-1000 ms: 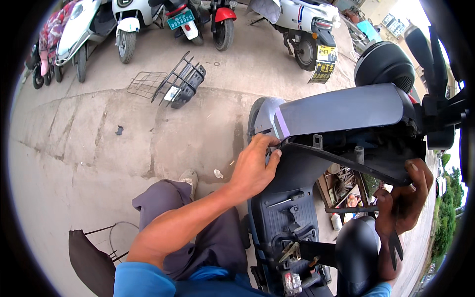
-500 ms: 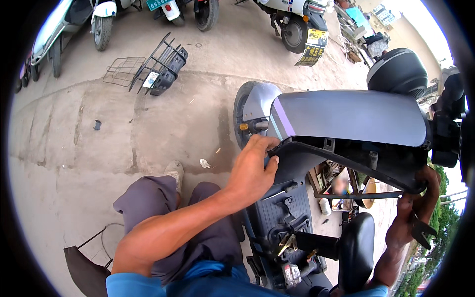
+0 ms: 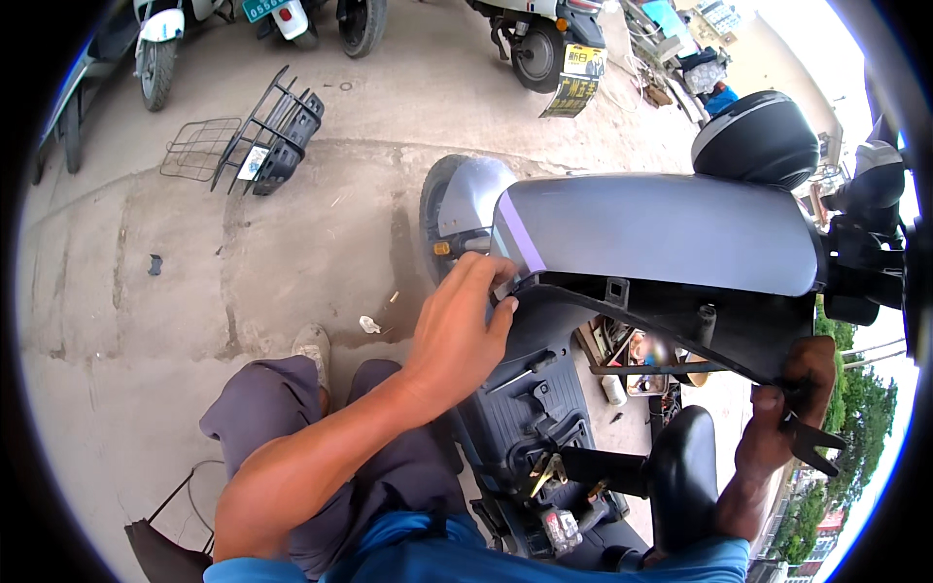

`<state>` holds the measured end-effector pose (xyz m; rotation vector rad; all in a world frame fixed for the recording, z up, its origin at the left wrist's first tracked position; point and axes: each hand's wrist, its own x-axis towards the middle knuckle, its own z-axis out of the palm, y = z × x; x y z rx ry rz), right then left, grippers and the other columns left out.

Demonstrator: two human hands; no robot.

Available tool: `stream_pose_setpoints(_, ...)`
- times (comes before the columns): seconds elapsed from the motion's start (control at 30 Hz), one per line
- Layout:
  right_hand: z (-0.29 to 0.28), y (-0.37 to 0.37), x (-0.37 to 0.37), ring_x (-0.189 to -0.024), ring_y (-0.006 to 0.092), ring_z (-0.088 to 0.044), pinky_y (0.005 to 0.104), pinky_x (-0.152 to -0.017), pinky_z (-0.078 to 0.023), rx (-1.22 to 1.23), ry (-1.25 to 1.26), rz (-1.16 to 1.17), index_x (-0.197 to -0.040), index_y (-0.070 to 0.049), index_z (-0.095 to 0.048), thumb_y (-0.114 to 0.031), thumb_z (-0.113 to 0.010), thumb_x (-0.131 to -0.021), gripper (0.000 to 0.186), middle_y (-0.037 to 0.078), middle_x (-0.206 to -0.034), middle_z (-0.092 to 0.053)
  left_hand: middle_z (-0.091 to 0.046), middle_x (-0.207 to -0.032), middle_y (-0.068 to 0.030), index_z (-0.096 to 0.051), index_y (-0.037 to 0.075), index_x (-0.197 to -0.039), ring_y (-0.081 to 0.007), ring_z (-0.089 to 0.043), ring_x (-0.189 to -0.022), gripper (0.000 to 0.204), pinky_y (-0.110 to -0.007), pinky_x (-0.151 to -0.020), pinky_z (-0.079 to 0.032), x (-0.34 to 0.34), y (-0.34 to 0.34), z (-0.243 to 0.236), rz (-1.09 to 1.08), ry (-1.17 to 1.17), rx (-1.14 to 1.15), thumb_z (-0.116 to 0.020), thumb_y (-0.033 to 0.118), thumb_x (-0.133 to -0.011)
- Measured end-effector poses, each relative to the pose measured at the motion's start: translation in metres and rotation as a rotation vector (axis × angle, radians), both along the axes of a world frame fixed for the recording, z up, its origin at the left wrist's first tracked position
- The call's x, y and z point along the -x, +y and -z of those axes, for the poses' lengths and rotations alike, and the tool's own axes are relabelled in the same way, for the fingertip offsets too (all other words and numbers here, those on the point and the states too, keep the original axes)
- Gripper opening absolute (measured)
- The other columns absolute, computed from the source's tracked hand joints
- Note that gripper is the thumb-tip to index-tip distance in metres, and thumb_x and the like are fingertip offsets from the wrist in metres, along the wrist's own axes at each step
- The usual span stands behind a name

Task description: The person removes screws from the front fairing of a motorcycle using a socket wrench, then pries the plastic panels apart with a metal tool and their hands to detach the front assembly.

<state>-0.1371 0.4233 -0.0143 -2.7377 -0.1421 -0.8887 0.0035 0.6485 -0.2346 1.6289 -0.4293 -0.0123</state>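
An electric scooter's grey front cover (image 3: 671, 233), with a lilac stripe at one end, runs across the middle right. Along its near side is a black inner panel (image 3: 661, 335), parted from the cover by a long dark gap. My left hand (image 3: 452, 325) is closed at the panel's left end, its thumb pressed on the black plastic and its fingertips at the seam. At the far right end, my right hand (image 3: 792, 389) wraps round the panel's edge. A black forked hook (image 3: 814, 447) sticks out beside that hand.
The black footboard (image 3: 530, 418) and saddle (image 3: 680, 476) lie nearer me. Beyond the gap sits a tray of tools and parts (image 3: 646, 364). A black rack (image 3: 272, 146) and wire basket (image 3: 199, 151) are on the concrete. Parked scooters (image 3: 539, 49) line the back.
The whole view has shifted, so things appear further left. The right end of the black panel stands slightly wider from the grey cover, with my right hand still on it.
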Motion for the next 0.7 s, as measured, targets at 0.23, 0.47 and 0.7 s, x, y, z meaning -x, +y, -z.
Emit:
stream_pose_setpoints(0.23, -0.009, 0.013, -0.009, -0.085, 0.0169, -0.037, 0.0325, -0.074, -0.029, 0.054, -0.001, 0.022, -0.101, -0.006, -0.051, -0.046, -0.071, -0.098, 0.045, 0.005, -0.094, -0.039, -0.063, -0.134, -0.0178, -0.060, 0.001, -0.140, -0.0396, -0.064, -0.117, 0.061, -0.047, -0.096, -0.056, 0.006, -0.008, -0.013, 0.049, -0.542, -0.047, -0.074, -0.007, -0.082)
stream_pose_setpoints(0.47, -0.007, 0.015, 0.000, -0.082, 0.0182, -0.042, 0.0328, -0.073, -0.033, 0.014, -0.009, 0.074, -0.095, -0.007, -0.053, -0.047, -0.079, -0.092, 0.048, 0.009, -0.095, -0.044, -0.063, -0.129, -0.0192, -0.063, 0.000, -0.131, -0.0394, -0.063, -0.116, 0.049, -0.046, -0.098, -0.054, 0.008, -0.007, -0.029, 0.083, -0.369, -0.004, -0.070, -0.008, -0.084)
stream_pose_setpoints(0.7, -0.009, 0.009, 0.007, -0.078, 0.0185, -0.045, 0.0358, -0.068, -0.038, 0.113, 0.037, 0.058, -0.095, -0.007, -0.054, -0.049, -0.082, -0.091, 0.051, 0.010, -0.093, -0.048, -0.069, -0.110, -0.0183, -0.070, -0.003, -0.110, -0.0371, -0.067, -0.103, 0.035, -0.042, -0.095, -0.053, -0.006, -0.006, -0.037, 0.088, -0.300, 0.092, -0.059, -0.015, -0.079)
